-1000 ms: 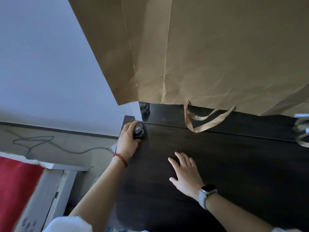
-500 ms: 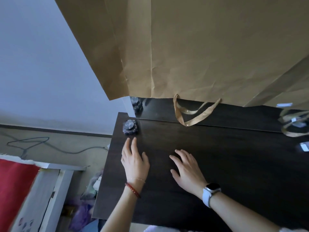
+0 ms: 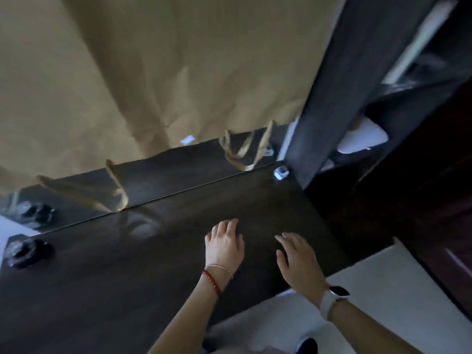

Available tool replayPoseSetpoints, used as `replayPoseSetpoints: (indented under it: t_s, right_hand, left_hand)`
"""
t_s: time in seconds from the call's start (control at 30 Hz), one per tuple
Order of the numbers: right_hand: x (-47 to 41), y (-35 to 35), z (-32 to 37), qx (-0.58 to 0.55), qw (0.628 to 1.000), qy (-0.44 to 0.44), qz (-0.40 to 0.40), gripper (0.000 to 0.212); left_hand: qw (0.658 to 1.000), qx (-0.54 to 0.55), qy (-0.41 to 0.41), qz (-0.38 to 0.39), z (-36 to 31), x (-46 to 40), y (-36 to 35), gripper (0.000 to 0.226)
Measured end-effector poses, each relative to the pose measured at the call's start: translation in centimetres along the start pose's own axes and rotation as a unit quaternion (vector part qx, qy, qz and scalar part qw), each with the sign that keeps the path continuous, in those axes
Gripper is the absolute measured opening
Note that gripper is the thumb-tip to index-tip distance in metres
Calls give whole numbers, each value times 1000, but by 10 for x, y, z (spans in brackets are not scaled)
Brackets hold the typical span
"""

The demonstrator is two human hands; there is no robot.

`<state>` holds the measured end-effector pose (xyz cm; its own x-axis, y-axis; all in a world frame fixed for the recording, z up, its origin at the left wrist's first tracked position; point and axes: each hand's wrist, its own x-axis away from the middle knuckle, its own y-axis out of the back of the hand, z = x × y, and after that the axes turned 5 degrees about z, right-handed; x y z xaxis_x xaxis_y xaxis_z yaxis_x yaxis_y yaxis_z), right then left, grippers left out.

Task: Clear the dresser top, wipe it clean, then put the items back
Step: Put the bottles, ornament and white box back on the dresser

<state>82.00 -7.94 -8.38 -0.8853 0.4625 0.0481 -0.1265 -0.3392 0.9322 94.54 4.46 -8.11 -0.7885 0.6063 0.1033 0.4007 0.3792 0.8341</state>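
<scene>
Standing beside the dresser, I judge the job to be in its last part, putting things back. Nearest, at lower centre of the frame, the person's two forearms reach in over the front edge. The left hand (image 3: 224, 247), with a red bead bracelet (image 3: 212, 282) at the wrist, lies palm down on the dresser top (image 3: 127, 290), fingers loosely spread and holding nothing. The right hand (image 3: 297, 260), with a pale-strapped watch (image 3: 332, 297) behind it, hovers or rests just beside it, fingers straight and apart, also empty. The picture is too blurred to say whether this one touches the wood.

The dark wooden surface around them is mostly bare and shows a dull sheen; whether it has been wiped I cannot see outright, and no cloth is in view. At the left edge of the frame, well away from both hands, a small dark ornament (image 3: 26, 252) sits near the corner, its reflection showing in the mirror (image 3: 178, 172) behind. At the far right corner, upper right of centre, a small pale object (image 3: 281, 173) lies against the dark upright post (image 3: 339, 80); what it is I cannot tell.

Farthest back, brown paper (image 3: 153, 72) hangs over the mirror, its handles (image 3: 245, 152) dangling to the surface. If more items belong here, they are out of view.
</scene>
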Motion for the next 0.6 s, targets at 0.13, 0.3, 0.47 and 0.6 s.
replayPoseSetpoints:
  t_s: [0.13,0.3,0.47,0.6]
  right_hand:
    - [33,56,-120,-18,996,-78,-29,38]
    - [51,122,-223,-32,990,-131,-40,48]
    - [23,157,-272,-84,984,-137,-74,38]
    - [-19,172,-288,-94,987,-103,-76,40]
  left_hand:
    - [998,17,-60,28,-130,-15,-63,39]
    - [991,12,-122,50,-253,-31,-98,39]
    - [992,-10,-124,28,-304,-78,-98,40]
    - [996,15,-83,-10,-316,-124,-95,42]
